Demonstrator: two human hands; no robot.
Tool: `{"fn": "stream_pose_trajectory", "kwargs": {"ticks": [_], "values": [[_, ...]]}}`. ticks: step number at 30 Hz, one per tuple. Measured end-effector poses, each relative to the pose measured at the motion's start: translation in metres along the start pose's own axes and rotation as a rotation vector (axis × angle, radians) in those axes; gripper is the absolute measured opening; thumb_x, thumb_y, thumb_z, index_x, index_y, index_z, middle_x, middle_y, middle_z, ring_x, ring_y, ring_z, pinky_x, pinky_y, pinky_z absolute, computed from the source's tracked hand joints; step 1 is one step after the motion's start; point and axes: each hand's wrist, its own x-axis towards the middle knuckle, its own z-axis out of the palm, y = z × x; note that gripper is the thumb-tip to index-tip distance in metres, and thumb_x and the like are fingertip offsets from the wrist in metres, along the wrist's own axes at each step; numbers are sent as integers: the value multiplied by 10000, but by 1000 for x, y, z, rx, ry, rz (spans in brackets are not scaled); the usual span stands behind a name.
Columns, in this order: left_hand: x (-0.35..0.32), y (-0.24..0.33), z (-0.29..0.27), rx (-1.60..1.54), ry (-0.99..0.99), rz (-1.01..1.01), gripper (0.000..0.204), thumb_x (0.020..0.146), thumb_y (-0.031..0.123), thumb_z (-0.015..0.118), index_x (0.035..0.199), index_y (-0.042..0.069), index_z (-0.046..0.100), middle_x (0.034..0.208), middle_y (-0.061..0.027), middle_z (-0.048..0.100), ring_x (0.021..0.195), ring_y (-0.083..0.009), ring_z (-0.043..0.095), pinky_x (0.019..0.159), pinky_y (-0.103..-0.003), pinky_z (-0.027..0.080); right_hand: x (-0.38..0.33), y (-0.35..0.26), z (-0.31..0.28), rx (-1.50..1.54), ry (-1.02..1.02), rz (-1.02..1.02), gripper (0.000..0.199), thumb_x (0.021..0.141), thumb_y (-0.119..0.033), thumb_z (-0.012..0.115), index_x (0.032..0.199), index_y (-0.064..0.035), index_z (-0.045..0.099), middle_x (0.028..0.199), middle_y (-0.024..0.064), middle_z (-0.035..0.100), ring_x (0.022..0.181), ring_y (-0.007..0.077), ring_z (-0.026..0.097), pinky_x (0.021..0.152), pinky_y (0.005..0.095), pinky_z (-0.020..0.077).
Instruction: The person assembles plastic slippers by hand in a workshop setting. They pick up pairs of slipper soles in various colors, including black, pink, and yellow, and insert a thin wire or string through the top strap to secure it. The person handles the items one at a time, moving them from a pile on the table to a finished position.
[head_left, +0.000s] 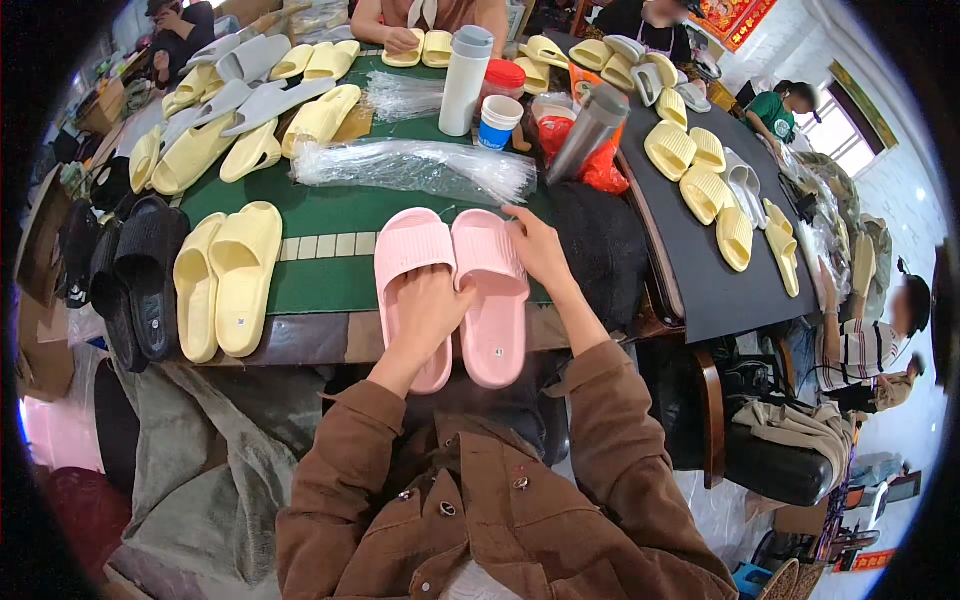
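Note:
A pair of pink slippers lies side by side at the near edge of the green-topped table, toes pointing away from me. My left hand (430, 305) has its fingers tucked under the strap of the left slipper (412, 240), with the thumb reaching toward the other one. At the outer edge of the right slipper (492, 335), my right hand (540, 248) holds the strap, index finger at the toe end. A thin clear strand shows between the two toes. Just beyond lies a bundle of clear plastic ties (415, 170) in a bag.
Yellow slippers (245, 275) and black slippers (150, 275) stand to the left. Behind are a white tumbler (467, 85), a paper cup (498, 122) and a steel tumbler (590, 130). More yellow slippers (705, 190) cover a dark table (720, 290) at right. Other people sit around.

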Motion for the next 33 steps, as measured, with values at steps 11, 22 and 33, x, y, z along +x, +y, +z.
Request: {"fn": "stream_pose_trajectory", "kwargs": {"ticks": [11, 22, 33], "values": [[0, -5, 1, 11, -41, 10, 518, 800, 379, 624, 1042, -78, 613, 1093, -274, 613, 1024, -420, 582, 879, -482, 478, 44, -17, 29, 372, -129, -174, 272, 885, -25, 548, 1136, 17, 643, 1053, 111, 690, 987, 174, 646, 889, 287, 483], [-3, -3, -1, -20, -12, 32, 472, 790, 345, 638, 1027, -64, 624, 1066, -277, 622, 1005, -396, 603, 853, -471, 490, 38, -36, 40, 421, -24, -21, 236, 910, -56, 527, 1093, 38, 642, 963, 114, 694, 859, 159, 678, 726, 280, 537], [-1, -4, -2, -45, -76, 1, 518, 775, 378, 666, 1023, -74, 616, 1068, -268, 614, 1020, -399, 585, 867, -467, 479, 41, -46, 41, 443, -183, 1, 225, 909, -104, 569, 1056, 46, 650, 898, 120, 695, 758, 140, 651, 706, 265, 534]]}}
